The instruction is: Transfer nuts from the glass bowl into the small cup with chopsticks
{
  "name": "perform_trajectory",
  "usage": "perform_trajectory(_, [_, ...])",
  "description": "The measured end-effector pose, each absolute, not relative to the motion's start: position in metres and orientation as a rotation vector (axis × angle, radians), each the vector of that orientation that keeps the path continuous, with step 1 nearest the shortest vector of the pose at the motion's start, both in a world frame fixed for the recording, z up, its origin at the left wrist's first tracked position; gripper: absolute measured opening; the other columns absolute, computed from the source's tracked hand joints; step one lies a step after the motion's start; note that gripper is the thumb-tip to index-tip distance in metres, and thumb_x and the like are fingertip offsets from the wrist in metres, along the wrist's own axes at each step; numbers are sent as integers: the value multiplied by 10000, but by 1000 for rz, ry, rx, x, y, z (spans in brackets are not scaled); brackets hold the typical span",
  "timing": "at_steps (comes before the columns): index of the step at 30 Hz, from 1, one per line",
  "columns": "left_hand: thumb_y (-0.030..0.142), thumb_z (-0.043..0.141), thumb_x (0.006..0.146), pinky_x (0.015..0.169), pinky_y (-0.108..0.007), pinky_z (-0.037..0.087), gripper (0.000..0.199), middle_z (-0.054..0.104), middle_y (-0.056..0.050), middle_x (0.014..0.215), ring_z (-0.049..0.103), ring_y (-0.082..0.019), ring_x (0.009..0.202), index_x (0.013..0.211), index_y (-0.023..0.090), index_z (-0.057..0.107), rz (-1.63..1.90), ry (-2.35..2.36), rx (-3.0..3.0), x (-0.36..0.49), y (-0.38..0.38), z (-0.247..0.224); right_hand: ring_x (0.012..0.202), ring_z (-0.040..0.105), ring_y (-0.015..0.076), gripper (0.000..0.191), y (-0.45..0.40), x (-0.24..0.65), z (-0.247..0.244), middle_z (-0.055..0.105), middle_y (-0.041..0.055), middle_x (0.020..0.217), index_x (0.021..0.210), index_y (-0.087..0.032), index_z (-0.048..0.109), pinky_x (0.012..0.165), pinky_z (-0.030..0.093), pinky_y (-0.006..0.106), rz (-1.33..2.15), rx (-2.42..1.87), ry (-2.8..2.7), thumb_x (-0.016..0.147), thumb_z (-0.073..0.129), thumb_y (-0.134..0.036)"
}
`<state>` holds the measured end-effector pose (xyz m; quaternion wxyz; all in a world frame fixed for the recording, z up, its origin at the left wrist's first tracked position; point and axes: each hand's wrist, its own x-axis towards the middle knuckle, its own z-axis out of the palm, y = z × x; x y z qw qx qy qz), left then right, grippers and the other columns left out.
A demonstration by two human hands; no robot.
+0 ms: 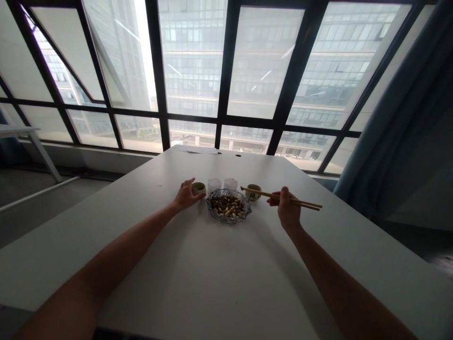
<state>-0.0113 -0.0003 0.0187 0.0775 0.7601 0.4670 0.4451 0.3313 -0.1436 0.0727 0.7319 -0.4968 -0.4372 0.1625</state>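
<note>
My left hand (186,194) is curved around the side of a small greenish cup (199,188), thumb at its near side and fingers behind. In my right hand (286,208) is a pair of wooden chopsticks (271,194), their tips pointing left above a second small cup (253,194) with a dark character on it. A small dark piece shows at the chopstick tips, too small to name surely. Between the hands stands a scalloped glass bowl (229,219) of mixed light and dark nuts (228,207). What the cups contain is hidden.
Two clear cups (214,185) stand just behind the bowl on the white table (219,274). Papers (196,149) lie at its far edge, near two dark holes. Windows rise beyond; a blue curtain (385,127) hangs at right, and another white table (17,130) stands at left.
</note>
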Motion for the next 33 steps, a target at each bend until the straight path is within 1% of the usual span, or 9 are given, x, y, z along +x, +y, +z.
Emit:
perform_trajectory(3, [602, 736, 765, 1119, -556, 398, 796, 555, -190, 1424, 479, -397, 1346, 1395, 171, 507, 1268, 1362, 2481, 16, -11, 44, 421, 614, 155, 592, -142, 346, 78, 658, 37, 498, 702, -167, 645, 461, 494, 278, 271, -1082, -961, 864, 550, -728])
perform_trajectory(8, [623, 659, 830, 1125, -507, 373, 784, 580, -181, 1418, 487, -372, 1347, 1429, 151, 480, 822, 1217, 2733, 107, -26, 78, 408, 599, 147, 584, -136, 380, 73, 638, 24, 475, 690, -170, 628, 449, 476, 268, 191, -1107, -854, 881, 528, -713])
perform_trajectory(10, [624, 668, 816, 1141, -497, 348, 834, 565, -200, 1435, 475, -370, 1363, 1450, 128, 449, 660, 1202, 2785, 146, -27, 83, 409, 598, 145, 585, -135, 393, 72, 636, 19, 470, 695, -168, 630, 455, 476, 265, 177, -1119, -819, 887, 520, -709])
perform_trajectory(15, [642, 712, 748, 1154, -541, 295, 887, 575, -201, 1426, 495, -376, 1353, 1450, 179, 428, 385, 1281, 2806, 211, -14, 85, 401, 592, 146, 595, -138, 408, 74, 636, 16, 463, 694, -168, 629, 450, 473, 263, 149, -1111, -770, 877, 518, -722])
perform_trajectory(19, [615, 776, 662, 1153, -550, 288, 800, 688, -164, 1268, 598, -365, 1241, 1311, 206, 549, 214, 1338, 2748, 227, 3, 86, 403, 591, 148, 601, -138, 408, 74, 646, 24, 475, 694, -170, 630, 442, 469, 261, 142, -1105, -782, 871, 514, -732])
perform_trajectory(22, [575, 808, 616, 1104, -505, 363, 706, 722, -135, 1172, 644, -358, 1154, 1195, 221, 613, 241, 1331, 2761, 229, 10, 86, 408, 605, 155, 594, -138, 408, 74, 641, 23, 471, 692, -177, 622, 452, 484, 268, 163, -1099, -771, 877, 505, -730])
perform_trajectory(25, [486, 844, 576, 1113, -470, 359, 784, 667, -150, 1258, 590, -364, 1218, 1254, 199, 575, 340, 1273, 2829, 229, 10, 85, 402, 602, 154, 590, -140, 408, 75, 639, 22, 470, 688, -180, 618, 445, 478, 268, 172, -1091, -762, 876, 508, -728])
perform_trajectory(28, [359, 811, 622, 1153, -430, 315, 795, 585, -153, 1354, 519, -341, 1290, 1333, 175, 506, 527, 1161, 2941, 228, 6, 86, 406, 587, 143, 586, -146, 403, 80, 642, 25, 477, 679, -175, 623, 449, 467, 262, 156, -1083, -830, 874, 528, -719])
perform_trajectory(33, [296, 786, 653, 1091, -430, 386, 744, 577, -160, 1313, 527, -337, 1236, 1322, 157, 491, 764, 1007, 3054, 227, 0, 91, 439, 596, 155, 582, -156, 389, 86, 640, 31, 483, 683, -178, 631, 479, 482, 280, 168, -1076, -948, 888, 522, -712])
